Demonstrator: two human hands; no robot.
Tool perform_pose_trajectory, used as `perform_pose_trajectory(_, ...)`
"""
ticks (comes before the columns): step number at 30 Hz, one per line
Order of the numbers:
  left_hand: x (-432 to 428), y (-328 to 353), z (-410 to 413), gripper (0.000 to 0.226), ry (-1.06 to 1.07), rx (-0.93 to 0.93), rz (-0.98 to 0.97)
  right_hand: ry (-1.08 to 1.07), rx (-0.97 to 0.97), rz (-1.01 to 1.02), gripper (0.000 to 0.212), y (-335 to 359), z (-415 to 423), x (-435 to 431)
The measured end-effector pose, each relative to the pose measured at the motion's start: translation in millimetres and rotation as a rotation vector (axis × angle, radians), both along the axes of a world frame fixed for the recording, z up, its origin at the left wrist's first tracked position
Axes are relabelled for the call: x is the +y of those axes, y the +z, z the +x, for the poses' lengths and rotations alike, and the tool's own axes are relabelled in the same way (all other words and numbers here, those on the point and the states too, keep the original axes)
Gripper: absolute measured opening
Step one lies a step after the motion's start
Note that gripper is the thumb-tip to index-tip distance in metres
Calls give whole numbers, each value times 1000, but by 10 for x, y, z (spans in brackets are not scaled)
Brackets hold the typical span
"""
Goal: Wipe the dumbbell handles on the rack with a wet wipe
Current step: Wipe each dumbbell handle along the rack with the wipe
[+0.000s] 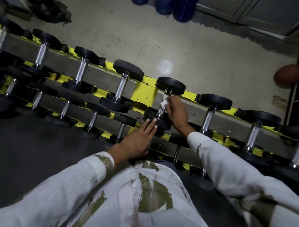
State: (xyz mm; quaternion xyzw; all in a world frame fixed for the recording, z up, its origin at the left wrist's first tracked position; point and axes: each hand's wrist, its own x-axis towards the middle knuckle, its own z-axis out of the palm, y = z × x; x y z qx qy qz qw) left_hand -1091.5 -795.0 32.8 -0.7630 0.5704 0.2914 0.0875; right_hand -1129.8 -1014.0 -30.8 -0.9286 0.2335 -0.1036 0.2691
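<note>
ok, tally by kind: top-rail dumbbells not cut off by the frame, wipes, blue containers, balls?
top-rail dumbbells: 6
wet wipe: 1
blue containers: 3
ball: 1
Total: 11

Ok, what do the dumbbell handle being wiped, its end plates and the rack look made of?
Handle: bright metal, likely chromed steel; it glints. End plates: matte black, probably rubber-coated. Rack: metal, painted yellow, paint chipped.
</note>
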Motion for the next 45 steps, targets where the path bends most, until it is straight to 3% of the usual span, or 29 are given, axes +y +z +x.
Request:
perform_pose_trajectory(3, -4, -6, 1, 104, -4, -11, -2, -478, -94, 480, 5, -93, 207, 63)
perform_pose_trajectory(6, 1, -25, 18, 104, -18, -13, 6, -802, -112, 1043, 13, -19, 455, -33)
perform_pose_trajectory(9, -1, -38, 31, 103, -26, -16, 14, -897, -127, 1446, 21, -2, 609, -209)
perform_pose_trajectory(14, -2, -50, 46, 103, -46, -16, 21, -855, -149, 1782, 38, -218, 664, -262)
perform_pose_trajectory(16, 6, -60, 65, 104, -59, -16, 22, -881, -211, 1792, 38, -178, 692, -227)
perform_pose_trajectory(20, 19, -74, 115, 104, -92, -19, 16, -958, -277, 1546, 25, -152, 679, -96)
perform_pose_trajectory(23, 26, -86, 128, 104, -102, -10, 14, -799, -56, 1330, 25, -165, 450, 6)
perform_pose_trajectory(26, 39, -113, 136, 106, -93, 11, 6, -528, 264, 851, 23, -213, 149, 81)
perform_pose_trajectory(30, 66, -136, 161, 102, -109, 22, -14, -353, 292, 550, 26, -278, -89, 216)
perform_pose_trajectory(37, 69, -184, 191, 103, -141, 24, -39, -529, 160, 427, 9, -87, 20, 325)
perform_pose_trajectory(45, 69, -139, 194, 94, -161, 10, -29, -870, 27, 638, 22, -374, 602, -276)
